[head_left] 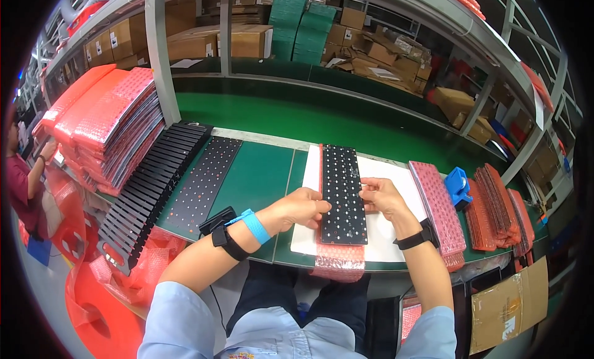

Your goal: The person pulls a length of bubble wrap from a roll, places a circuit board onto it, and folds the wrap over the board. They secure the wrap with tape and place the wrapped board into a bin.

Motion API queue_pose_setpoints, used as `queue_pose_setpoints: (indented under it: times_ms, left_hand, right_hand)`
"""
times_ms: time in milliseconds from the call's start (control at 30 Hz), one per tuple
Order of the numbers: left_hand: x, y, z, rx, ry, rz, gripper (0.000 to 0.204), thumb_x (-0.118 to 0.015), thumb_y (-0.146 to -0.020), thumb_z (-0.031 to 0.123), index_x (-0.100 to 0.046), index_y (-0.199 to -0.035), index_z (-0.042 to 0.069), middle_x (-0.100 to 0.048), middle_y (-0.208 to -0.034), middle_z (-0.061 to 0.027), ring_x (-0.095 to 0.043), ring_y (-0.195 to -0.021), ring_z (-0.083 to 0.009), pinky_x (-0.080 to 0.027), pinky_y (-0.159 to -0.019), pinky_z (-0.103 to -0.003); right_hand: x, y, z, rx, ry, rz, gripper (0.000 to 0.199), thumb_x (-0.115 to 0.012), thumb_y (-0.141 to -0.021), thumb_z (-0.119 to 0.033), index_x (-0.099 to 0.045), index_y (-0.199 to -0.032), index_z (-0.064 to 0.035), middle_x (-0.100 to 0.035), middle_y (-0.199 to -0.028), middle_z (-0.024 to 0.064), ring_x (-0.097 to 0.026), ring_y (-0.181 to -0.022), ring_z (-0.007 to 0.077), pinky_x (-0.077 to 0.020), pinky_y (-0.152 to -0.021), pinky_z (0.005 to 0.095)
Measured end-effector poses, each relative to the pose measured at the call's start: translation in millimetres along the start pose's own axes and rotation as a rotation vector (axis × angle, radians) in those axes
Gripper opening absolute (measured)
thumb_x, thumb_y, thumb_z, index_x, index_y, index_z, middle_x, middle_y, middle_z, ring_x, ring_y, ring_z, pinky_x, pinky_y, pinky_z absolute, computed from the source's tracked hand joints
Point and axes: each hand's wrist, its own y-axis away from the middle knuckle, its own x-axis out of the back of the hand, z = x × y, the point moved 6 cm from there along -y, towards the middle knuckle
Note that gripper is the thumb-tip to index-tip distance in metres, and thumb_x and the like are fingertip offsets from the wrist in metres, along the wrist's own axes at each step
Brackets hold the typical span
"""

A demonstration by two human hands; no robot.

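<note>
A long black keyboard circuit board point(344, 201) with rows of pale spots lies lengthwise in front of me. Its left edge is between the thumb and curled fingers of my left hand point(303, 208). On the opposite edge, slightly farther up, my right hand point(382, 198) pinches the board. Pink bubble wrap point(340, 262) lies beneath it and sticks out at the near end. Under both is a white sheet point(390, 242) on the green table. Another dark perforated plate point(208, 181) lies to the left, apart from my hands.
Left stand a black slotted rack point(154, 189) and a tall stack of pink-wrapped boards point(102, 127). On the right are a pink bubble-wrapped stack point(437, 207), a blue tape dispenser point(458, 187) and red bundles point(493, 207). Grey frame posts point(159, 56) rise behind. Someone works far left.
</note>
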Motion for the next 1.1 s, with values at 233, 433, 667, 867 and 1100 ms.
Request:
queue_pose_setpoints:
  times_ms: [233, 433, 667, 867, 1100]
  left_hand:
    - [0, 2, 6, 0.009, -0.048, -0.035, 0.048, -0.061, -0.089, 0.021, -0.054, -0.126, -0.009, -0.063, -0.097, -0.0068, -0.059, -0.079, -0.0109, -0.057, -0.070, -0.027]
    - [2, 5, 17, 0.001, -0.101, -0.036, 0.048, -0.061, -0.086, 0.019, -0.054, -0.122, -0.011, -0.065, -0.092, -0.0106, -0.061, -0.074, -0.0130, -0.056, -0.066, -0.029]
    - [-37, 60, 47, -0.844, -0.976, 0.219, 0.051, -0.068, -0.079, 0.017, -0.056, -0.125, -0.002, -0.060, -0.114, -0.0158, -0.059, -0.100, -0.0301, -0.051, -0.085, -0.039]
    - [-75, 78, 19, -0.975, -1.205, 0.072, 0.047, -0.064, -0.080, 0.011, -0.059, -0.126, 0.003, -0.059, -0.123, -0.0122, -0.055, -0.115, -0.0278, -0.045, -0.099, -0.036]
    - [-72, 74, 7, -0.903, -1.263, 0.086, 0.041, -0.057, -0.082, 0.008, -0.062, -0.123, 0.004, -0.059, -0.127, -0.0078, -0.054, -0.118, -0.0248, -0.043, -0.104, -0.036]
  right_hand:
    - [-5, -3, 4, -0.004, 0.193, 0.014, 0.050, -0.067, -0.083, 0.001, -0.053, -0.131, 0.0066, -0.062, -0.086, 0.0057, -0.061, -0.059, 0.0113, -0.0555, -0.048, 0.0226]
    - [-8, -6, -4, 0.032, 0.294, 0.043, 0.047, -0.068, -0.083, -0.001, -0.056, -0.128, 0.0070, -0.063, -0.090, 0.0073, -0.062, -0.060, 0.0138, -0.0549, -0.048, 0.0261]
    - [18, -53, -60, 0.431, 0.864, 0.277, 0.044, -0.070, -0.084, -0.014, -0.061, -0.125, -0.0007, -0.066, -0.102, 0.0151, -0.066, -0.091, 0.0257, -0.0534, -0.083, 0.0353]
    - [-2, -143, -71, 0.546, 1.005, 0.114, 0.043, -0.073, -0.082, -0.019, -0.065, -0.123, -0.0083, -0.067, -0.116, 0.0145, -0.065, -0.106, 0.0313, -0.0505, -0.091, 0.0413]
    - [-32, -165, -77, 0.170, 1.023, -0.339, 0.037, -0.075, -0.082, -0.019, -0.069, -0.116, -0.0048, -0.072, -0.106, 0.0086, -0.065, -0.100, 0.0233, -0.0490, -0.089, 0.0363]
